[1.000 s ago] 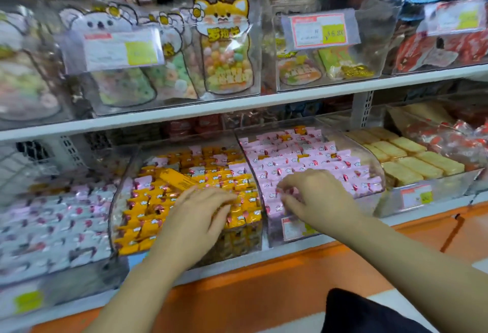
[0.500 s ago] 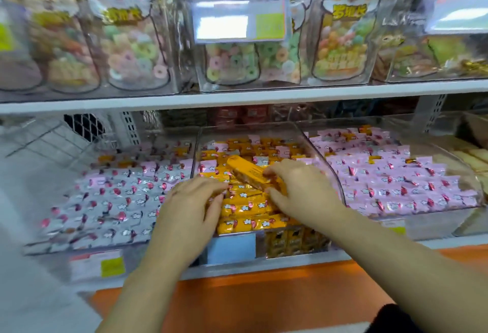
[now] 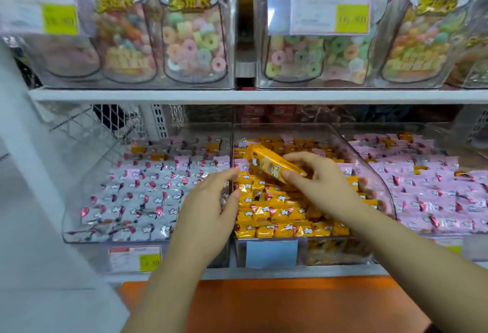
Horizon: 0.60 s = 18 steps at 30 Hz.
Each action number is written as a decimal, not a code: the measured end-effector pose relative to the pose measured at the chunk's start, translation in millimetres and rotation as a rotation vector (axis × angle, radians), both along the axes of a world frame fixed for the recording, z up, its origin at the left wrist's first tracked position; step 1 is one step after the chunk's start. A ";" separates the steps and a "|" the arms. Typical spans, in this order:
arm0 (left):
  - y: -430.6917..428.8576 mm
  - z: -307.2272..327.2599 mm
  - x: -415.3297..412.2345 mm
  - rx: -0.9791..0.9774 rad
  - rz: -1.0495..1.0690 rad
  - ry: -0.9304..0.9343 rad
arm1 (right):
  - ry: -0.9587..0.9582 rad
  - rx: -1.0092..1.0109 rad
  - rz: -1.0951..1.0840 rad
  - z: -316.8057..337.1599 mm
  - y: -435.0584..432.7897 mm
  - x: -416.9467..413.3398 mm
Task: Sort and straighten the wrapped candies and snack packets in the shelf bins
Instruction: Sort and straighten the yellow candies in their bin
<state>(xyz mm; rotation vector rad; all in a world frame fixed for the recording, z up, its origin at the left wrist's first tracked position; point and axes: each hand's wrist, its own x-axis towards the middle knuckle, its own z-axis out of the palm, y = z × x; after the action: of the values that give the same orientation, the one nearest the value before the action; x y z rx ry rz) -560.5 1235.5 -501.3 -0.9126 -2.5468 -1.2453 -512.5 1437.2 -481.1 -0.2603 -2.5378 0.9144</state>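
Clear plastic bins line a lower shelf. The middle bin (image 3: 380, 187) holds yellow wrapped candies (image 3: 277, 213); the left bin (image 3: 87, 256) holds silvery ones (image 3: 137, 200), and pink ones (image 3: 427, 190) fill the bin on the right. Above the middle bin, the right hand (image 3: 324, 187) pinches a long orange packet (image 3: 269, 163) between thumb and fingers. The left hand (image 3: 208, 211) holds nothing, its fingers extended over the wall between the left and middle bins. On the upper shelf (image 3: 237, 96) stand animal-faced pouches (image 3: 192, 36) of ring sweets behind a price tag (image 3: 330, 11).
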 end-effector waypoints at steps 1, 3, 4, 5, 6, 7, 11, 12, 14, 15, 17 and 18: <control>2.1 0.5 0.4 0.020 -0.001 -0.016 | 0.013 -0.055 0.029 1.6 -0.9 2.6; 7.1 2.4 2.6 0.060 0.006 -0.047 | 0.023 -0.127 0.080 5.6 -2.5 8.5; 9.8 3.1 3.6 0.083 0.009 -0.066 | 0.023 -0.155 0.104 7.6 -3.2 11.4; 12.4 4.1 5.4 0.113 0.008 -0.085 | 0.025 -0.191 0.128 9.0 -3.9 13.9; 14.8 5.2 7.9 0.154 0.001 -0.109 | 0.029 -0.236 0.155 10.8 -5.1 16.2; 17.2 7.3 11.4 0.210 -0.015 -0.146 | 0.035 -0.275 0.186 12.6 -6.8 18.2; 22.1 19.1 20.3 0.495 -0.035 -0.260 | 0.037 -0.300 0.288 16.8 -15.6 25.6; 21.8 20.5 20.3 0.541 -0.014 -0.267 | 0.050 -0.310 0.291 18.0 -16.2 26.7; 20.5 21.6 19.5 0.559 0.027 -0.273 | 0.118 -0.381 0.266 20.7 -16.4 26.5; 19.6 20.5 18.0 0.526 0.037 -0.260 | 0.171 -0.445 0.239 21.4 -16.4 24.7; 17.1 14.3 13.2 0.373 0.065 -0.184 | 0.293 -0.592 0.166 21.8 -15.3 19.1; 15.9 9.9 9.9 0.259 0.096 -0.125 | 0.350 -0.640 0.131 21.6 -14.6 16.1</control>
<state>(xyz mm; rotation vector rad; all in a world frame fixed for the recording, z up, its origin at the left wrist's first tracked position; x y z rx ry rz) -550.6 1251.5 -491.4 -0.6699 -2.4083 -1.5989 -496.4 1422.6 -459.5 -0.1049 -1.9035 1.6490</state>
